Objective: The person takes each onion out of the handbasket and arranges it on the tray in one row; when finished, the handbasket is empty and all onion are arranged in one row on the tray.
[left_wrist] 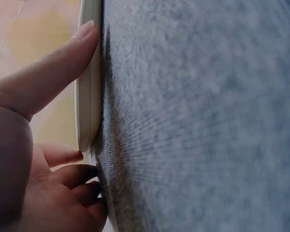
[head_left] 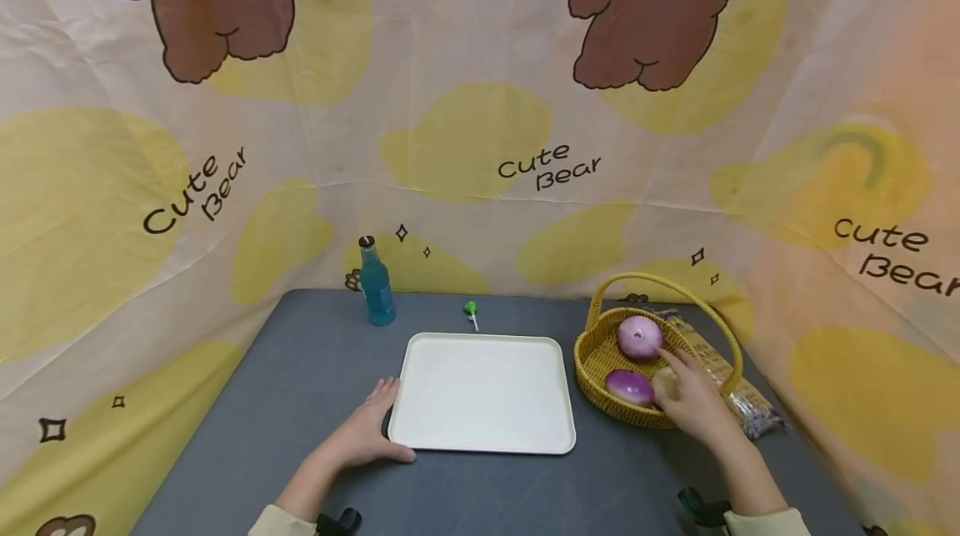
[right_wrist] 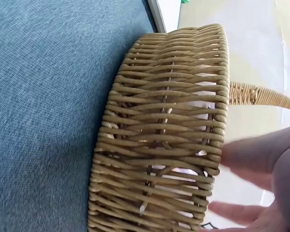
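Left hand: the left hand [head_left: 367, 436] rests flat on the grey cloth-covered table [head_left: 300, 369], fingers relaxed and extended, fingertips and thumb touching the near left corner of the white rectangular plastic tray [head_left: 483, 390]. It grips nothing; the left wrist view shows a straight finger [left_wrist: 63, 58] lying along the tray rim [left_wrist: 89, 96].

Right hand: the right hand [head_left: 693, 398] reaches into the round woven wicker basket with a hoop handle [head_left: 592, 361], fingers spread and only loosely bent.

Grasp state: the fingers appear to touch a pale round item [head_left: 663, 383] in the basket, but the view is too poor to tell whether they hold it.

Item location: two purple onions lie inside the basket, the rear purple onion [head_left: 640, 338] just beyond the fingertips, the front purple onion [head_left: 630, 386] just beside the pale item.

Technique, grasp: the step judged in hand is taking an item out of the basket. The fingers should close around the widest part of the round body, since a smooth skin is likely to slip under a fingertip pinch.

Technique, lift: the lift should go straight up, clear of the wall [right_wrist: 164, 135] and under or beside the handle [right_wrist: 261, 94].

Technique, bracing: the left hand should keep the tray steady against the table.

Surroundings: a blue glass bottle [head_left: 375, 284] and a small green-topped object [head_left: 471, 311] stand behind the tray; a clear plastic packet [head_left: 738, 394] lies just to the right of the basket.
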`<state>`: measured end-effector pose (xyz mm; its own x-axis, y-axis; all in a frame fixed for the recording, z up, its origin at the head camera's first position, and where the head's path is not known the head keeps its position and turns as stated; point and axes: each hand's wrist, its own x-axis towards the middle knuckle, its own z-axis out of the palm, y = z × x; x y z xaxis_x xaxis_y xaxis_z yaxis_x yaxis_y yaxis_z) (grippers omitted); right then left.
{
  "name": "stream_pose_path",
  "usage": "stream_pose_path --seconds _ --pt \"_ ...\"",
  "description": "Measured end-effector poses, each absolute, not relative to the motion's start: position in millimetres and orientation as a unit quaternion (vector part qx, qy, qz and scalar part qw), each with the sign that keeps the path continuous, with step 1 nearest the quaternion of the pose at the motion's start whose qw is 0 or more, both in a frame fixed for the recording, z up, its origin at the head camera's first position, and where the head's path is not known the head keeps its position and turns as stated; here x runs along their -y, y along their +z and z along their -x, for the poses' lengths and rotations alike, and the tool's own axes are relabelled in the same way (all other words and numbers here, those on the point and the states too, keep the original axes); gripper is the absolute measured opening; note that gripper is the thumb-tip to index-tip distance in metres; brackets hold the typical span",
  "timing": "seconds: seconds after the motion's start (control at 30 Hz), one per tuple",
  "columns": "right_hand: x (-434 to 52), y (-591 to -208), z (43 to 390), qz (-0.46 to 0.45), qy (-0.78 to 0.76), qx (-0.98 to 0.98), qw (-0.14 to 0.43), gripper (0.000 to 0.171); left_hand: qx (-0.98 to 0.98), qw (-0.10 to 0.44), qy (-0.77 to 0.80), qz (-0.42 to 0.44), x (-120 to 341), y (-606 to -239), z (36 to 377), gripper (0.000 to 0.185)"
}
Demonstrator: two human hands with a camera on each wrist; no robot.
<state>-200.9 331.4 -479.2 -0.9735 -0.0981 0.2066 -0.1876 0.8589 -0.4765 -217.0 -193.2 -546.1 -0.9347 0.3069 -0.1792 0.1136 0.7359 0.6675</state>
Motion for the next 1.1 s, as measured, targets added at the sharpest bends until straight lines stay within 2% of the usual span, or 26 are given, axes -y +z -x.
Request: stream_pose_path --seconds 0.2,0.6,1.1 --pt "-330.4 -482.0 207.1 -0.037 0.228 0.972 0.044 0.074 -0.921 0.147 0.345 -0.111 194.2 -544.2 217.4 0.129" --pt "-330.3 -488.1 219.3 -0.025 0.197 0.979 0.046 0.066 -0.925 0.152 0.334 -0.099 195.6 -543.3 219.0 0.128" --pt "-318.1 -460.2 212.3 -0.045 0.253 0.958 0.128 0.063 -0.925 0.146 0.335 -0.101 195.3 -540.0 216.7 0.126"
